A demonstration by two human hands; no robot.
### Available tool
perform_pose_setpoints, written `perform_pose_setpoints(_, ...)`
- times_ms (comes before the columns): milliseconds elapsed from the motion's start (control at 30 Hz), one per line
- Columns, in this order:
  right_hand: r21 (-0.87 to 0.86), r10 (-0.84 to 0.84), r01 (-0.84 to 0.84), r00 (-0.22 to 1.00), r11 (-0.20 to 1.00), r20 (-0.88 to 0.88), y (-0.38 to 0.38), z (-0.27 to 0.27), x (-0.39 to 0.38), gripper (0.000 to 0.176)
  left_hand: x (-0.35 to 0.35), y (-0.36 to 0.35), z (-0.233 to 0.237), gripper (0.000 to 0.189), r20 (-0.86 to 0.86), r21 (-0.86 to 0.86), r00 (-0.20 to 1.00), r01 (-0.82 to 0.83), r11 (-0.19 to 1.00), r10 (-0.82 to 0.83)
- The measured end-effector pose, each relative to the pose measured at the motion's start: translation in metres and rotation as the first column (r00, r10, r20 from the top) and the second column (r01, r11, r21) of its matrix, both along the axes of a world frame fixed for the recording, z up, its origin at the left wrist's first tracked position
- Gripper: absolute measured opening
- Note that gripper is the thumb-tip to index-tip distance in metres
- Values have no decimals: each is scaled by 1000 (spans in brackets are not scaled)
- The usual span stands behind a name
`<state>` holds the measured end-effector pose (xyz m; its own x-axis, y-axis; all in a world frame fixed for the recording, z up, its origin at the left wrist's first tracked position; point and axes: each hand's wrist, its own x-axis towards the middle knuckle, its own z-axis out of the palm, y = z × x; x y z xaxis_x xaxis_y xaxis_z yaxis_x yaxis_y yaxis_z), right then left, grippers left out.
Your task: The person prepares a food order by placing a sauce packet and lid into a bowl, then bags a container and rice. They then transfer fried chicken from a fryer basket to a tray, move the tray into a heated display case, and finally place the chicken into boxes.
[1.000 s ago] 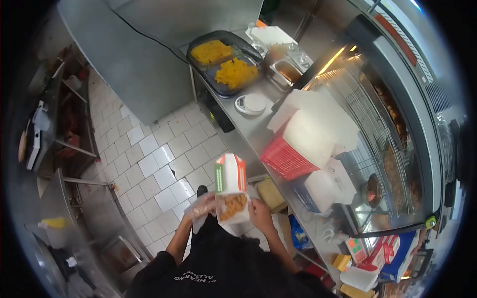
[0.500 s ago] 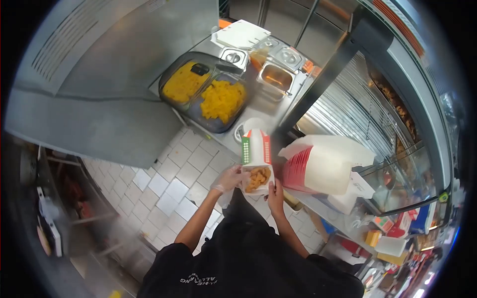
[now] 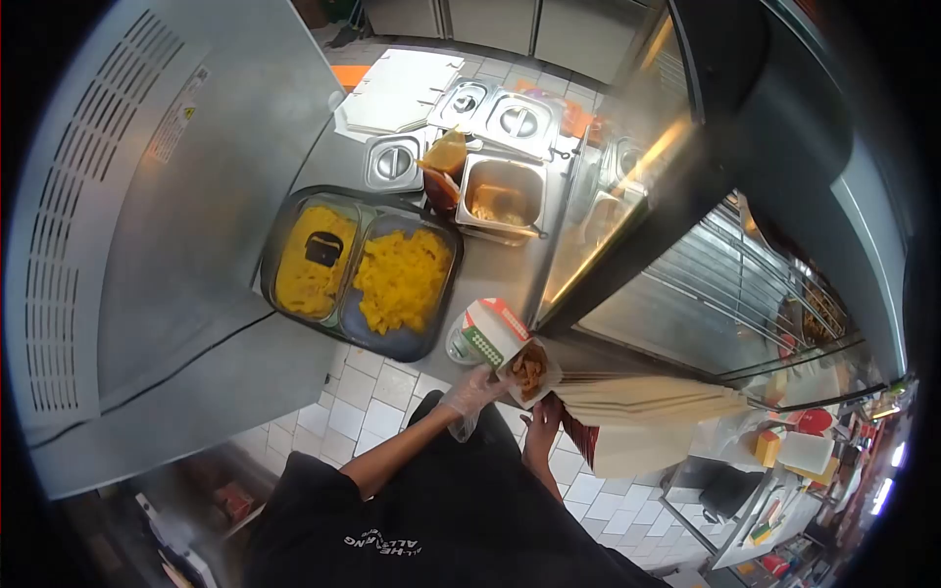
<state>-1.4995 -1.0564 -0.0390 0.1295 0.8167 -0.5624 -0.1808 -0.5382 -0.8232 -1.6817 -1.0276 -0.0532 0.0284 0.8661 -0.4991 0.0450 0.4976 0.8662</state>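
My left hand (image 3: 474, 394), in a clear plastic glove, grips the side of a takeaway box (image 3: 497, 331) printed red, white and green. Brown fried pieces (image 3: 529, 369) sit in its open, paper-lined end, which faces me. Just below that end is my right hand (image 3: 539, 429), bare, with thumb and fingers apart. Its fingertips reach the red edge of a stack of cream paper packaging (image 3: 637, 407). Behind the box, a round white-rimmed scale or dish (image 3: 459, 345) shows in part on the steel counter (image 3: 500, 269).
A black tray (image 3: 438, 328) with two sections of yellow food lies left of the box. Behind it stand an uncovered steel pan (image 3: 503, 191), lidded pans (image 3: 394, 162) and a sauce bag (image 3: 443, 171). A glass-fronted cabinet (image 3: 686, 265) rises on the right.
The box has turned and shifted over the counter beside the tray. My right hand has come off its side and opened below it. The view has swung right.
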Motion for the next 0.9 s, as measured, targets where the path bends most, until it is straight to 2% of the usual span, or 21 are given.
perform_pose_setpoints(100, -48, -50, 50, 999, 998, -10, 11, 9, -8, 51, -4, -4, -31, 48, 137, 106, 990, -37, 994, 22)
perform_pose_setpoints(167, -13, -125, 124, 986, 992, -112, 11, 12, -12, 46, -5, -4, -32, 55, 178, 37, 984, -8, 999, 2)
perform_pose_setpoints(200, 3, -105, 106, 990, 994, -92, 11, 12, -14, 43, -1, -7, -33, 57, 295, -20, 950, -97, 995, 98)
perform_pose_setpoints(233, -21, -177, 176, 982, 984, -62, 10, 4, -16, 41, 2, -12, -31, 59, 398, -91, 896, -176, 980, 198)
perform_pose_setpoints(267, -3, -179, 179, 983, 984, -51, 9, 6, -19, 41, 4, -12, -19, 62, 460, -133, 845, -237, 962, 272)
perform_pose_setpoints(300, 18, -181, 182, 983, 983, -38, 7, 8, -20, 40, 3, -12, -6, 62, 463, -145, 848, -213, 966, 257)
perform_pose_setpoints(333, 51, -203, 203, 979, 978, 2, 2, 6, -19, 37, 3, -12, 6, 57, 384, -214, 869, -246, 945, 313)
perform_pose_setpoints(367, 151, -150, 138, 986, 979, 71, -8, -2, -14, 35, 5, -15, 11, 52, 299, -273, 885, -279, 921, 357)
perform_pose_setpoints(433, 114, -205, 205, 979, 972, -7, -37, -3, -7, 34, 3, -23, 3, 45, 268, -218, 934, -182, 959, 238)
perform_pose_setpoints(467, 119, -167, 168, 986, 979, -25, -47, 11, -4, 32, 4, -27, 0, 40, 220, -224, 956, -143, 964, 192)
perform_pose_setpoints(500, 132, -89, 81, 994, 988, 59, -61, 19, 4, 30, 7, -29, -6, 37, 174, -224, 974, -104, 969, 144)
perform_pose_setpoints(567, 62, 40, -48, 992, 997, 117, -98, 17, 33, 28, 18, -41, -17, 18, 240, -265, 967, -13, 964, 79)
perform_pose_setpoints(600, 92, -41, 30, 991, 995, 124, -119, 13, 48, 28, 26, -45, 7, 18, 186, -120, 967, 198, 973, -174)
perform_pose_setpoints(633, 121, -63, 46, 989, 992, 137, -143, 5, 64, 23, 37, -54, -21, 22, 184, -252, 974, 180, 951, -135)
perform_pose_setpoints(667, 149, -92, 68, 984, 986, 154, -159, 3, 83, 19, 56, -48, 6, 26, 38, -264, 917, 393, 881, -398)
perform_pose_setpoints(700, 181, -189, 159, 968, 971, 164, -176, 0, 105, 19, 80, -49, -1, 30, -39, -265, 838, 516, 814, -544)
perform_pose_setpoints(733, 58, -243, 236, 951, 970, 190, -192, 8, 129, 19, 111, -50, -3, 31, -23, -306, 760, 613, 728, -650)
perform_pose_setpoints(767, -66, -284, 303, 936, 951, 207, -210, 9, 152, 25, 142, -52, -5, 32, -12, -349, 676, 688, 636, -737)
perform_pose_setpoints(800, -33, -361, 374, 910, 927, 202, -230, -2, 175, 37, 175, -50, -7, 32, -22, -326, 620, 737, 592, -784)
perform_pose_setpoints(867, 55, -462, 461, 866, 886, 190, -268, -20, 225, 40, 251, -59, -20, 30, -30, -322, 417, 856, 403, -909)
perform_pose_setpoints(900, 131, -499, 482, 848, 866, 177, -280, -26, 254, 43, 293, -64, -28, 30, -36, -300, 382, 877, 375, -923)
